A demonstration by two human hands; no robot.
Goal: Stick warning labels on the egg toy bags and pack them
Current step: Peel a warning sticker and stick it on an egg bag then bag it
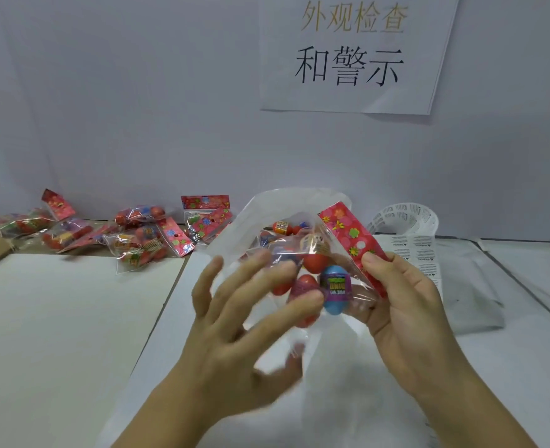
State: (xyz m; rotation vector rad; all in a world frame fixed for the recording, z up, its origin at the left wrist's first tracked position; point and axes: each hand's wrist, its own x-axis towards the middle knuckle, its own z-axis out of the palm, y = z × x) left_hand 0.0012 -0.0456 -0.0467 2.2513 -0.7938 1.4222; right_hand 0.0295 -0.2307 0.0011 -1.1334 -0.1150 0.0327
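Note:
My right hand (406,305) pinches an egg toy bag (328,273) by its red flowered header card, holding it up above the table. Red and blue plastic eggs show through its clear film. My left hand (235,318) is spread with straight fingers against the front of a large thin translucent bag (267,208) that stands open around the toy bag. It is blurred. More egg toys lie deeper inside the big bag. A roll of white warning labels (406,218) sits behind my right hand, its strip trailing toward me.
Several more egg toy bags (144,240) lie in a loose pile at the back left of the table. A white board (73,318) covers the left of the table. A flat pile of clear bags (474,286) lies at the right. A paper sign (354,53) hangs on the wall.

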